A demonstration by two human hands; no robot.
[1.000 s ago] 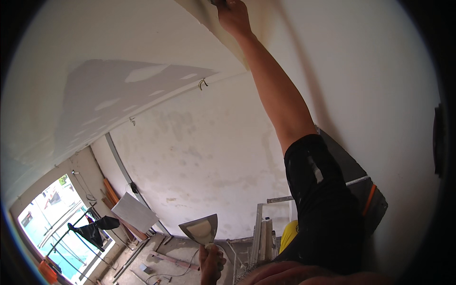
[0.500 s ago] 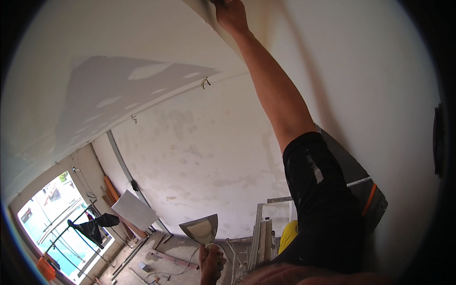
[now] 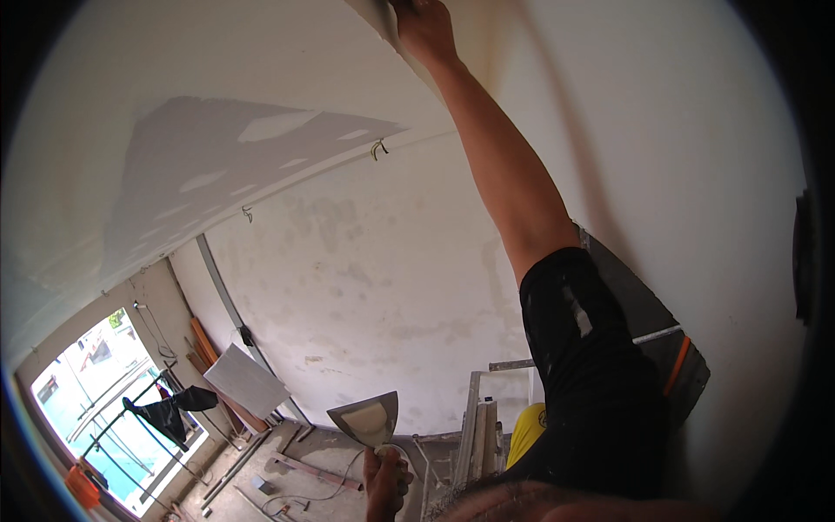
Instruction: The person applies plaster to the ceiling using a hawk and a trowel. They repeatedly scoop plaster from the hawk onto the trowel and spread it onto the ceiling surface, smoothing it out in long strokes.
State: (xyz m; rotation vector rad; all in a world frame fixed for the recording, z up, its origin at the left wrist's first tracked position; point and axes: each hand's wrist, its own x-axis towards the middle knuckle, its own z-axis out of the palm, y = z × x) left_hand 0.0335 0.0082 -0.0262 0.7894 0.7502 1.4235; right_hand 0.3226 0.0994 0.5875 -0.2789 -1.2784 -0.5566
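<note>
My left hand [image 3: 385, 483] grips a putty knife [image 3: 364, 418] upright at the bottom centre, pale compound on its wide triangular blade. My right hand [image 3: 426, 30] is raised high on a long bare arm with a black sleeve, its fingers closed around a dark tool [image 3: 397, 7], mostly hidden at the top edge, against a narrow beige strip [image 3: 383, 26] where the white ceiling [image 3: 261, 52] meets the right-hand wall [image 3: 696, 174]. Grey ceiling boarding [image 3: 191, 148] with white patches extends leftward.
A bright window [image 3: 96, 391] has rails and dark cloth [image 3: 161, 422] before it. Leaning boards [image 3: 243, 378], pipes and cables occupy the floor [image 3: 304, 470]. A metal frame [image 3: 478, 418] and yellow object [image 3: 526, 435] stand below me; a dark angular panel [image 3: 635, 296] is behind my arm.
The ceiling and far wall have shifted slightly up and right in the picture. My right hand has moved a little along the strip; my left hand holds the putty knife in the same place.
</note>
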